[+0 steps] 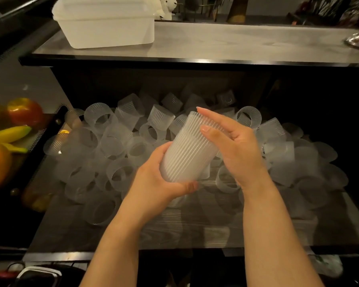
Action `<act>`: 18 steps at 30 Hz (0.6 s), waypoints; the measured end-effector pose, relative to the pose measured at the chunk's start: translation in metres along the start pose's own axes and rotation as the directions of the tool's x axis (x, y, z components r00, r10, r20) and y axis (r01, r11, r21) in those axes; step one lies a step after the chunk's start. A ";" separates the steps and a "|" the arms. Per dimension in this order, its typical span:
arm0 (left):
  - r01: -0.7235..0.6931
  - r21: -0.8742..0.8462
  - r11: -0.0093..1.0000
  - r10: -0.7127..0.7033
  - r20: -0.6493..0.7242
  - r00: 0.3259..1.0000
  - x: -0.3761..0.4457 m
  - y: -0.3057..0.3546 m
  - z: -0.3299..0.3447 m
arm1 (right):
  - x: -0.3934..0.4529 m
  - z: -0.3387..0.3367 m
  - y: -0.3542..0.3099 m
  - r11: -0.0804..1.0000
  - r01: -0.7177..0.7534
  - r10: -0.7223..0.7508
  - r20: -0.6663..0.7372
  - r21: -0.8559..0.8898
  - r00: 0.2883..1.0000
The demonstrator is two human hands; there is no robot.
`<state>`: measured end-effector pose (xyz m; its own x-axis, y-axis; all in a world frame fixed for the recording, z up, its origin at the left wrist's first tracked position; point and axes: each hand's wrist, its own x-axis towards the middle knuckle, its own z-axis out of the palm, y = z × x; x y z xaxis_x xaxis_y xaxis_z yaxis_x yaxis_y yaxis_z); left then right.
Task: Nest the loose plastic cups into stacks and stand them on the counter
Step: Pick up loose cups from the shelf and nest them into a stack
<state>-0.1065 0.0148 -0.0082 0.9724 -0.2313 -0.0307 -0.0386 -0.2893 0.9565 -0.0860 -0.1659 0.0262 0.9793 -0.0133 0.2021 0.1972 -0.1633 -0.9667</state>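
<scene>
At far left, fruit (19,129) sits partly cut off by the frame. Your left hand (153,181) curls around the base of the tilted stack of ribbed cups (187,154), held above the loose cups (112,141) heaped on the lower shelf (174,230). Your right hand (234,148) rests on the stack's upper end, fingers nearly straight. The rightmost cups fade into shadow.

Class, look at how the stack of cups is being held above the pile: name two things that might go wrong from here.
1. The stack of cups is tilted, with only the left hand gripping its base; it may slip.
2. The right hand presses the top with straight fingers, which may push the stack askew into the loose cups.
</scene>
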 end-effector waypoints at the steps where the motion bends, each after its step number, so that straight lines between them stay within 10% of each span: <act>1: 0.000 -0.006 1.000 0.000 0.001 1.000 0.000 -0.001 0.000 | 0.000 0.000 0.001 1.000 0.003 -0.003 0.003 0.002 1.000; 15: -0.035 -0.009 0.999 0.034 -0.104 0.994 0.011 -0.008 0.001 | 0.006 0.011 0.014 0.995 -0.040 0.057 0.188 -0.095 0.980; 18: -0.007 -0.036 0.999 0.002 -0.158 0.988 0.017 -0.012 -0.005 | 0.009 0.004 0.019 0.992 -0.096 0.094 0.032 0.084 0.995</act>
<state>-0.0880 0.0186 -0.0185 0.9964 -0.0825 0.0170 -0.0376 -0.2540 0.9665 -0.0729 -0.1654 0.0091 0.9944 0.0030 0.1054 0.1053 -0.0776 -0.9914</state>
